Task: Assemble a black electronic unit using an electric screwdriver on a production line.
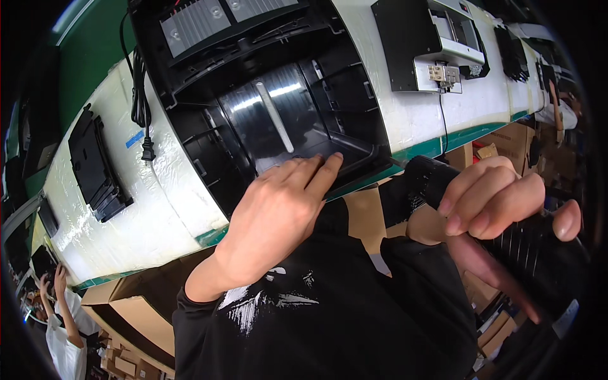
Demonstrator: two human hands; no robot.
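Note:
A large black plastic housing (345,120) stands on the bench, its cavity toward me. Inside it runs a shiny dark curved sheet (244,120) with a pale slot-like strip (273,117). My left hand (272,209) reaches over the near edge, fingers stretched out and resting on or just above the inner floor; nothing shows in them. Off to the right, my right hand (494,199) is raised with curled fingers around a black cylindrical object (427,177). Its dark ribbed part (532,253) shows below the fingers; its kind is unclear.
Grey finned metal blocks (196,25) sit in the housing's far part. On the left lie a black plastic panel (95,161) and a black power cord (140,95). A black-and-white device (430,47) stands right. Cardboard boxes (136,310) are below; co-workers appear at both sides.

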